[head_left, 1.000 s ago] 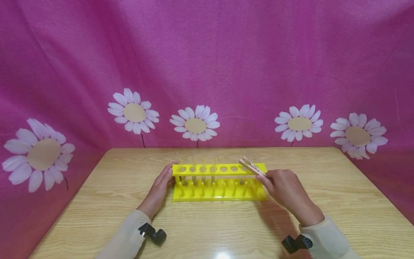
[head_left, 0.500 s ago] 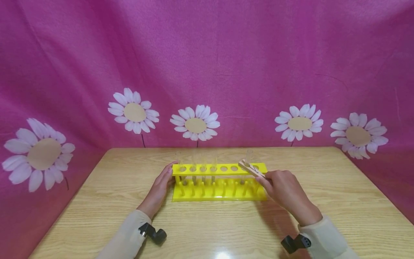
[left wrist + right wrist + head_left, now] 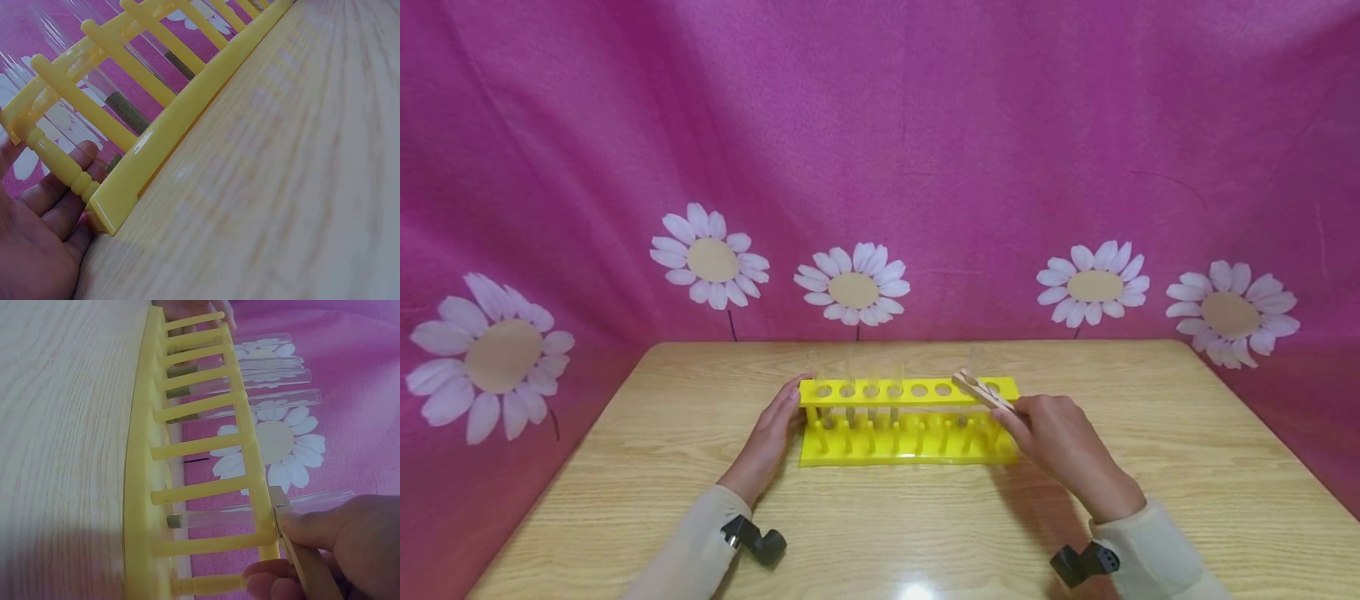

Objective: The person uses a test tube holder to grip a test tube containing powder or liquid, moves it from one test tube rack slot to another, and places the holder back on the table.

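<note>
A yellow test tube rack (image 3: 917, 457) stands on the wooden table. My left hand (image 3: 765, 433) holds its left end; in the left wrist view the fingers (image 3: 62, 200) reach behind the end post. My right hand (image 3: 1067, 446) pinches a wooden test tube holder (image 3: 985, 392), which slants across the rack's top bar near the right end. The holder's tip is at a clear test tube (image 3: 219, 517) standing in the rack, with dark greenish matter at its bottom. Whether its jaws squeeze the glass, I cannot tell. Several similar test tubes (image 3: 281, 398) stand in the left holes.
Yellow drying pegs (image 3: 920, 437) line the rack's front. The wood-grain table (image 3: 880, 525) extends around it on all sides. Behind hangs a magenta cloth (image 3: 925, 167) printed with white daisies (image 3: 853, 289). Black wrist cameras (image 3: 767, 548) sit on both sleeves.
My right hand and the test tube holder have shifted very slightly left, and the end hole beside the holder shows more. The left hand and the rack have not visibly moved.
</note>
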The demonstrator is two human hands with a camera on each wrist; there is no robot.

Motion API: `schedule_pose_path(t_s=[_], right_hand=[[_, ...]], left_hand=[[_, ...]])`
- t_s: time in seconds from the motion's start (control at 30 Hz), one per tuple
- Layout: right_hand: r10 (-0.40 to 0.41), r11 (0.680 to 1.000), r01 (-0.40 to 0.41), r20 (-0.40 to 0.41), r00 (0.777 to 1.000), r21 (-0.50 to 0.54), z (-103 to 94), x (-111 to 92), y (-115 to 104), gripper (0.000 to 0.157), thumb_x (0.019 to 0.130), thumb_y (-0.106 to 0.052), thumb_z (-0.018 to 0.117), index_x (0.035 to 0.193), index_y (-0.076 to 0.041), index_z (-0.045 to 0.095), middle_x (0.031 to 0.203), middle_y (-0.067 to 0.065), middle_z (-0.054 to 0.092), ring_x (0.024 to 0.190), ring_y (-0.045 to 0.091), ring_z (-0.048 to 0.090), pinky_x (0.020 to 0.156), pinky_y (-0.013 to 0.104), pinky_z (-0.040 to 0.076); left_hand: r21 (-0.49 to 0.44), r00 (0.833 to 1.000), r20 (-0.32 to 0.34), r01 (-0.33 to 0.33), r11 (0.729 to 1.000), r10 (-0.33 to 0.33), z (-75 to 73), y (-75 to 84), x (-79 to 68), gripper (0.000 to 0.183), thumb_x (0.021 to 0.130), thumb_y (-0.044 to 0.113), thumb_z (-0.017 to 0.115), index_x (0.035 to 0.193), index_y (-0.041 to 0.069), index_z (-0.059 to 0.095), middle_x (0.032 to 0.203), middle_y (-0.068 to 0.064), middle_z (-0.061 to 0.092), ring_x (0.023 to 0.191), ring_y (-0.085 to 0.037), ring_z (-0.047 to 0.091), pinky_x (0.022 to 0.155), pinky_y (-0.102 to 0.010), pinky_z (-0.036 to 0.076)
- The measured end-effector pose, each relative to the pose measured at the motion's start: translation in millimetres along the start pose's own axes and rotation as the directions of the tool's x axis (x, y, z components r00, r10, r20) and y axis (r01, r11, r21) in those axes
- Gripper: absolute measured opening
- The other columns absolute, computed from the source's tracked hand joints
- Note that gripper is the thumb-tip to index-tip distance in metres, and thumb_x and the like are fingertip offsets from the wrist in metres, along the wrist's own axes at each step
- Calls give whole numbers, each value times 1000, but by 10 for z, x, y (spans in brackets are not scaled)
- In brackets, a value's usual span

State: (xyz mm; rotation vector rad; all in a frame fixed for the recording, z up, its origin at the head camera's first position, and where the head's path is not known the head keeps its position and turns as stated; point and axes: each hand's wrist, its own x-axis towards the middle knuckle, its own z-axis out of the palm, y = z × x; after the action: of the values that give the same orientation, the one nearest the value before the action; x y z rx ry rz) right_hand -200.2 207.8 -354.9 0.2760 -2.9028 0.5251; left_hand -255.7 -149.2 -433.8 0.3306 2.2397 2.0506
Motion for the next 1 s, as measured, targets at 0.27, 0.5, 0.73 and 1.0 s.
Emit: schedule_pose_path(t_s=[0.27,0.5,0.73,1.0], right_hand=[[50,999,-50,46,998,4,-13,1,30,39,85,-49,54,72,-13,60,52,-1,43,47,14,38,44,25,32],[64,998,-65,58,996,19,-27,2,45,42,84,-53,52,73,-12,58,52,-1,44,47,14,39,43,25,32],[78,996,-80,60,995,33,-41,4,26,41,85,-51,52,75,-12,59,53,0,44,49,14,39,44,25,32],[65,998,-66,43,997,19,-54,2,23,39,85,-50,53,75,-12,59,53,0,43,49,15,39,45,26,32]], left_hand=[[6,1000,-8,2,1000,-2,4,8,-2,45,93,54,30,133,35,37,139,10,34,127,-14,33,108,-40,21],[10,1000,-4,-14,1000,14,1,2,4,43,93,53,31,132,37,39,139,9,34,127,-14,33,107,-41,21],[3,1000,-8,-5,1000,5,-3,-2,12,44,92,54,31,132,36,38,138,10,35,126,-14,34,107,-41,22],[-8,1000,-12,1,1000,-1,2,1,-5,54,93,54,31,138,26,34,139,9,34,127,-14,32,108,-40,21]])
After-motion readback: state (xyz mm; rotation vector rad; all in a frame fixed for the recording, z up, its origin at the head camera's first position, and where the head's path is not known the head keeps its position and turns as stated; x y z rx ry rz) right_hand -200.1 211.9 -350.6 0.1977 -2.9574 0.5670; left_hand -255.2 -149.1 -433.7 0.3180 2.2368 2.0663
